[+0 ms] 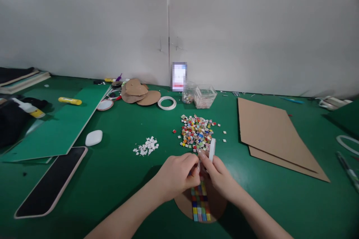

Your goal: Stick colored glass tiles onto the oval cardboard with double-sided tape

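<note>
My left hand [176, 173] and my right hand [220, 177] meet above a round cardboard disc [217, 203] near the front of the green table. A strip of small coloured tiles [200, 203] covers the disc's middle. The right hand grips a white tape roll [212, 148] held on edge. The left hand's fingers pinch together at the tape's end, between the two hands; what they hold is too small to name. A heap of loose coloured tiles [196, 132] lies just beyond the hands.
White paper scraps [146, 146] lie left of the heap. A phone [52, 181], a white case [94, 137] and a green board [60, 127] are at left. Cardboard sheets [272, 134] lie at right. Clear tubs [204, 96], a tape ring [166, 102] and cardboard discs [138, 91] stand by the white partition.
</note>
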`<state>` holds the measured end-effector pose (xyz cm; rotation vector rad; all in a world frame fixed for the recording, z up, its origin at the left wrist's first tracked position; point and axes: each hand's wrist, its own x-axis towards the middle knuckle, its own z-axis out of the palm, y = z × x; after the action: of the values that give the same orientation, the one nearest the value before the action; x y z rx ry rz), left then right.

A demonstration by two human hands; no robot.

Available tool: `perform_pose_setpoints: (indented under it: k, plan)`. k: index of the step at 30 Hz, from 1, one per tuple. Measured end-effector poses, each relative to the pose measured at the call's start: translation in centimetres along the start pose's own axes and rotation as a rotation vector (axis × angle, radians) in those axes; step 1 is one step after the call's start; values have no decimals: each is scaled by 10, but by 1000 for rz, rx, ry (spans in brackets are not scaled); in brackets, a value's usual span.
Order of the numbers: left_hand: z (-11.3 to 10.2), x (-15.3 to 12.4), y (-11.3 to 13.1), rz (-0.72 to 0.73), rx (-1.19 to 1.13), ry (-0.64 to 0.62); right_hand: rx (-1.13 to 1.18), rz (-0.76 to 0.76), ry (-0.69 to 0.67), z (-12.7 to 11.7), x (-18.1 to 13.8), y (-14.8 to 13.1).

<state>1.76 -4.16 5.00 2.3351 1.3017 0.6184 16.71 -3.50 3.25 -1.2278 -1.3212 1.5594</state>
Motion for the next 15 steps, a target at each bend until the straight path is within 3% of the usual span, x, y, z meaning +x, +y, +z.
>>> perform_pose_setpoints:
  k: [9, 12, 15]
  plan:
    - [-18, 3, -5, -124, -141, 11, 312, 174, -215, 0, -2, -15]
    - [-31, 3, -13, -184, -102, 26, 389, 165, -291, 1, -3, -18]
    - [-50, 1, -27, -288, -72, -39, 443, 149, -301, 2, -3, -19]
